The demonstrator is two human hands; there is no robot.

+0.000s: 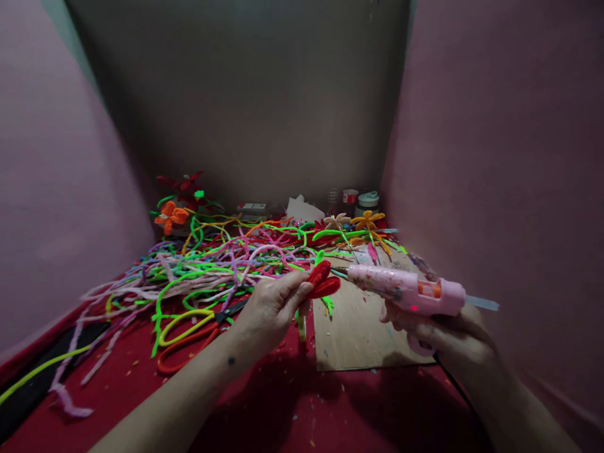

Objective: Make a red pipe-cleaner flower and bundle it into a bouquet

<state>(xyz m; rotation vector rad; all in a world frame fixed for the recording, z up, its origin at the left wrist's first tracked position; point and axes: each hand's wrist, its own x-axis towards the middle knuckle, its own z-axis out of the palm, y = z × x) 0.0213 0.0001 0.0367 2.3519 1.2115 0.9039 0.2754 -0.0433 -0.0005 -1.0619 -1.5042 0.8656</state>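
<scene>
Pinched in my left hand is a red pipe-cleaner flower piece with looped, fuzzy petals. My right hand grips a pink hot glue gun by its handle. The gun points left, and its nozzle is close to the red petals; I cannot tell whether they touch. A clear glue stick sticks out of its back, and a small red light glows on its side. Below the gun lies a tan board. Scissors with yellow and orange handles rest left of my left hand.
A tangle of coloured pipe cleaners spreads over the red tablecloth. Finished-looking flowers stand behind: an orange one at left, a yellow-orange one at right. A lidded jar is at the back wall. Pink walls flank both sides.
</scene>
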